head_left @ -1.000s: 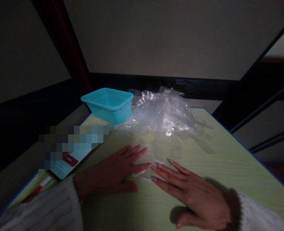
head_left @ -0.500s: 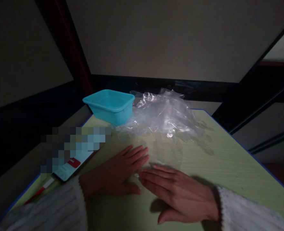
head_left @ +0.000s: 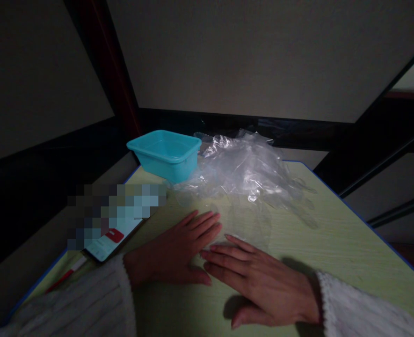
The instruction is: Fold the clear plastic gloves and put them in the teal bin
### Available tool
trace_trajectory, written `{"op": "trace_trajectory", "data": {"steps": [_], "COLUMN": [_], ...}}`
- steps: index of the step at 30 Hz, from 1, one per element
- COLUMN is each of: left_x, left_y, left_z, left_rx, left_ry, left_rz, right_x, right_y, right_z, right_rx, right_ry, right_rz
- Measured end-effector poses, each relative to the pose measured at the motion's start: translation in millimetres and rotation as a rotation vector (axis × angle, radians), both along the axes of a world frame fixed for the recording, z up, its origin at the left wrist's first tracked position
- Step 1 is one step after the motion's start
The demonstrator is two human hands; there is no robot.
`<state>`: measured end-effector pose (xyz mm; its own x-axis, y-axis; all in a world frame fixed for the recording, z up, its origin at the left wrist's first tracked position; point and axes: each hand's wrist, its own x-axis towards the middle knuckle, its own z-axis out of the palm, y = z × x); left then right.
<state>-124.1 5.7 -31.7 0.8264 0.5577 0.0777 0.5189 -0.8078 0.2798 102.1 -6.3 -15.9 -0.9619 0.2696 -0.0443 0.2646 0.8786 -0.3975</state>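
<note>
My left hand lies flat on the pale green table, fingers stretched out toward the right. My right hand lies flat beside it, fingers pointing left, its fingertips touching the left hand's fingers. Both press on a thin clear plastic sheet that is hard to see on the tabletop. Behind it sits a crumpled heap of clear plastic gloves. Both wrists wear white knitted sleeves.
A turquoise plastic tub stands at the table's far left corner, touching the plastic heap. A phone with a lit screen lies at the left edge, and a red-and-white pen lies near it. Dark walls surround the table.
My right hand slid left until its fingertips met the left hand's fingers. The left hand stayed nearly still. The view shifted slightly.
</note>
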Motion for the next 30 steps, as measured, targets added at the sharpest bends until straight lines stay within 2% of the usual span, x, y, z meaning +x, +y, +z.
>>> {"op": "trace_trajectory", "data": {"steps": [7, 17, 30], "left_x": [0.2, -1.4, -7.5], "left_y": [-2.4, -0.6, -2.6], "left_z": [4.5, -0.9, 2.5], "left_rx": [-0.012, 0.010, 0.009], "left_ry": [0.046, 0.052, -0.007], "left_rz": [0.025, 0.022, -0.025], "right_x": [-0.6, -2.4, 19.5], "right_y": [-0.2, 1.8, 4.0], "right_z": [0.5, 0.7, -6.5], "right_rx": [0.022, 0.071, 0.185], "right_ry": [-0.016, 0.007, 0.015], "right_rz": [-0.001, 0.033, -0.087]}}
